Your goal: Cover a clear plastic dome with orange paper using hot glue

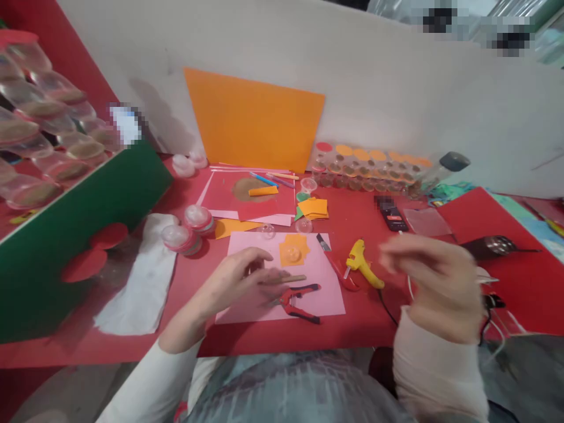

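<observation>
My left hand (247, 276) lies on a pink paper sheet (326, 294), fingers stretched out over a thin stick (288, 279), just above red-handled scissors (299, 299). An orange paper piece with a clear dome (294, 251) sits on the pink sheet ahead of it. My right hand (434, 276) hovers above the red table, smeared by motion, to the right of a yellow glue gun (362, 264); thin white wires hang near it. Whether it holds anything is unclear.
A large orange sheet (255, 120) leans on the white wall. A row of clear cups (370, 167), a phone (392, 217), red card (484, 223), a cutter (324, 242), lidded tubs (187, 232), a green board (79, 229) and white cloth (141, 282) lie around.
</observation>
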